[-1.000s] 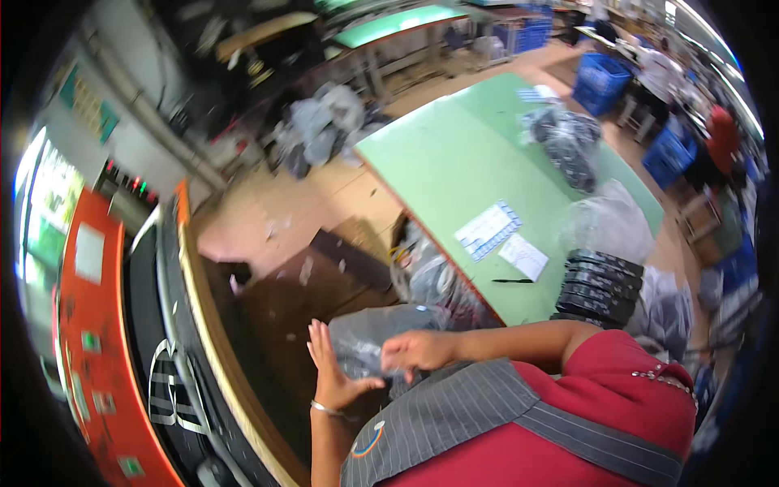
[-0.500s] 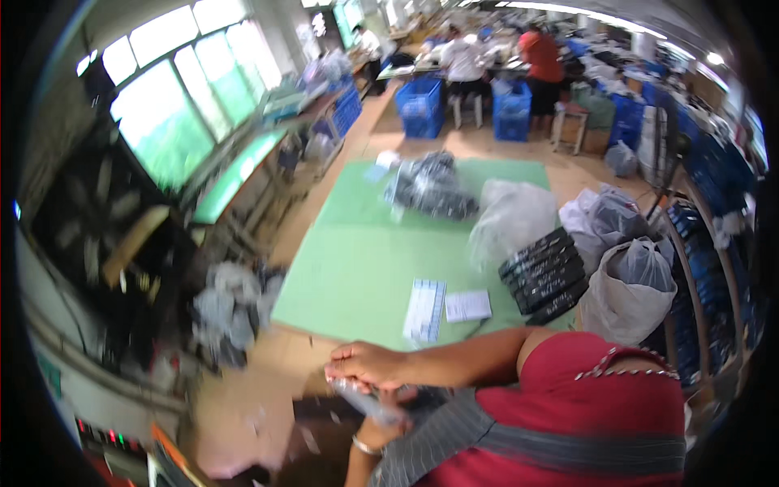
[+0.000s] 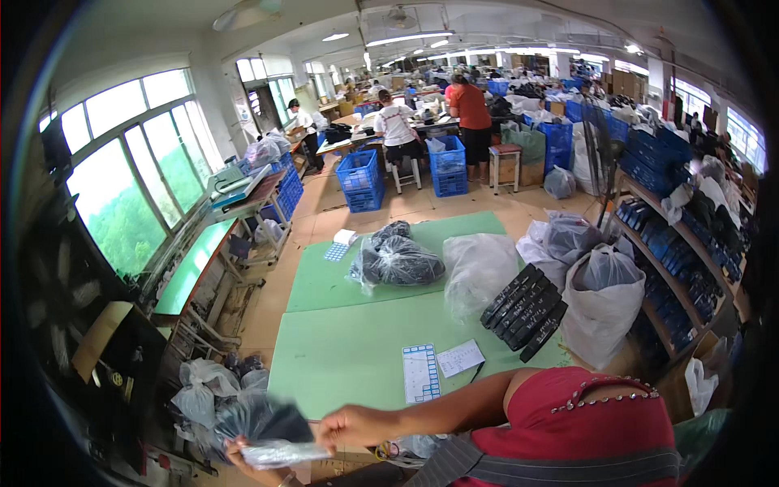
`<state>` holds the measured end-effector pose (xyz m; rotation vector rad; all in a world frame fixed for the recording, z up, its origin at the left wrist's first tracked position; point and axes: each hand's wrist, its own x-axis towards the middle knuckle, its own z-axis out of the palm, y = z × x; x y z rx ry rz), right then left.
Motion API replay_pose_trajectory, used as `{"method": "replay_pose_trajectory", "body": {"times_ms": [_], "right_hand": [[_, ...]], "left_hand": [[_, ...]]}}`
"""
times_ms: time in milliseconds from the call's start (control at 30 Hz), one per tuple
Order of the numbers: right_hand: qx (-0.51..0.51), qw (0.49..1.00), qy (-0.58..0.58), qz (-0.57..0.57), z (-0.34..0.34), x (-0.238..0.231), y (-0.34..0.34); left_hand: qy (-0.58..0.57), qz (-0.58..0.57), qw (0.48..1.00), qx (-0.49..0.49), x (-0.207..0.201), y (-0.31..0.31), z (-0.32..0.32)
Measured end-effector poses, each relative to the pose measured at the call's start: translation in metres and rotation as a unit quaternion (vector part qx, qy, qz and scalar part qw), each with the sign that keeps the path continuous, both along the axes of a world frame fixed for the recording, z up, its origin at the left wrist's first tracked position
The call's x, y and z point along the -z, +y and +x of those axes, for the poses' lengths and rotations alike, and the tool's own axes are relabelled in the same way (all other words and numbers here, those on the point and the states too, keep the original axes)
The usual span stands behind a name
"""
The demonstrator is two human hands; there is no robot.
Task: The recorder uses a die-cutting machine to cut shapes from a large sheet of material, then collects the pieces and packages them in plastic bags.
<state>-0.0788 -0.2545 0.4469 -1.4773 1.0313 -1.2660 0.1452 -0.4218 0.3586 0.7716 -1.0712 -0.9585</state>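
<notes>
At the lower left, my left hand (image 3: 245, 456) grips a clear plastic bag (image 3: 284, 454) from below. A dark, fan-shaped thing (image 3: 264, 418) rises just behind the bag, blurred by motion; I cannot tell whether it is inside. My right hand (image 3: 350, 426) is closed at the bag's right end, fingers curled in. Both hands are at the near left corner of a green-topped table (image 3: 324, 349). On the table by my right forearm lie a sheet with a blue grid (image 3: 420, 373), a white written note (image 3: 460, 358) and a dark pen (image 3: 477, 372).
Strapped black bundles (image 3: 526, 312), a clear plastic sack (image 3: 479, 272) and a bagged dark heap (image 3: 398, 258) sit on the table. A full white sack (image 3: 602, 304) stands at right, near racks (image 3: 661, 280). Bagged items (image 3: 213, 385) lie left. People work beyond blue crates (image 3: 361, 178).
The view has tilted up, showing more of the room. Both hands have moved left and apart, with the plastic stretched between them. The dark fanned thing now shows above it.
</notes>
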Motion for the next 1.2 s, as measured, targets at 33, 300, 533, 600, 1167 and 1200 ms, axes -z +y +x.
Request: {"method": "replay_pose_trajectory", "body": {"times_ms": [33, 300, 533, 600, 1167, 1200], "right_hand": [[-0.046, 0.992, -0.076, 0.084, 0.001, 0.011, -0.001], [0.022, 0.991, -0.119, 0.054, -0.098, 0.084, -0.022], [0.088, 0.994, 0.044, 0.052, -0.149, -0.028, 0.025], [0.179, 0.957, 0.125, -0.193, -0.136, -0.019, 0.045], [0.289, 0.921, 0.258, -0.027, -0.079, 0.06, 0.093], [0.29, 0.922, 0.249, -0.055, -0.077, 0.068, 0.09]], "left_hand": [[0.05, -0.019, 0.998, 0.011, -0.005, -0.006, -0.013], [-0.021, -0.001, 0.908, 0.418, -0.059, 0.039, -0.118], [-0.144, -0.017, 0.876, 0.46, -0.081, 0.089, -0.177], [-0.206, -0.01, 0.865, 0.458, -0.053, 0.076, -0.182], [0.056, 0.347, 0.848, 0.398, 0.027, 0.157, -0.23], [0.088, 0.365, 0.832, 0.408, 0.034, 0.158, -0.225]]}}
